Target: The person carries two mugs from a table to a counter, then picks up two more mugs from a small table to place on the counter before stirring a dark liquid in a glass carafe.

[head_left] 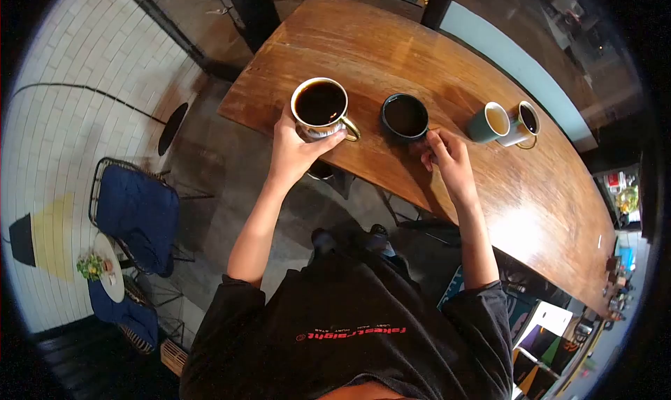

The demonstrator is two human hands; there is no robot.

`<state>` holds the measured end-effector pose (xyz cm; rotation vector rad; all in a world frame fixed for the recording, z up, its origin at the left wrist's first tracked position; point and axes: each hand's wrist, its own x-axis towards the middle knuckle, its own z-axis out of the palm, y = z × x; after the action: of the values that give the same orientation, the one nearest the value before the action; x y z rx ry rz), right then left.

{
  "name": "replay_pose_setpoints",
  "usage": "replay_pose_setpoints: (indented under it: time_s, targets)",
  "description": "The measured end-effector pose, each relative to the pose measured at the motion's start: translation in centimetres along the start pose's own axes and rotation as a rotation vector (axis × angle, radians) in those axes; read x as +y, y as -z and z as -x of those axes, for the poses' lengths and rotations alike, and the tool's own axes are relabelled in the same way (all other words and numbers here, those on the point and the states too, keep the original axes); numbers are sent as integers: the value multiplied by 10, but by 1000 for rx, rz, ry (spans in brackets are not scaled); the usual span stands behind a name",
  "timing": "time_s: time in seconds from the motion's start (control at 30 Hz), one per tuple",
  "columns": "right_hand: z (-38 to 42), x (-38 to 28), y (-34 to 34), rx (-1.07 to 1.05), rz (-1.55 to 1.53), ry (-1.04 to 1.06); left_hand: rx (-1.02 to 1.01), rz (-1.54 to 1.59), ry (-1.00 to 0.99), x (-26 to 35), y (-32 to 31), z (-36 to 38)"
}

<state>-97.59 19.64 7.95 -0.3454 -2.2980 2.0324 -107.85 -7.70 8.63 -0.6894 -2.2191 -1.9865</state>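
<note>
Along the wooden table, two cups are in hand at once. The larger, a gold-handled white cup at 12 o'clock, sits wrapped in the left hand; dark liquid stands near its rim, so any move should keep it level. The smaller dark cup, between 1 and 2 o'clock, is pinched at its handle side by the right hand. A green cup stands at 2 o'clock.
</note>
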Motion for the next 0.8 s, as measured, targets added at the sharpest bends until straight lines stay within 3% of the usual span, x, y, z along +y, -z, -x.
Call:
replay_pose_setpoints:
  time_s: [0.4, 0.63, 0.8]
  targets:
    - [22, -48, -76, -193, -77, 78, 227, -46, 63, 37, 72, 88]
    - [41, -42, -130, -387, -25, 25, 434, -125, 153, 45, 107, 160]
    - [53, -15, -170, -502, -98, 30, 491, -358, 174, 23, 131, 210]
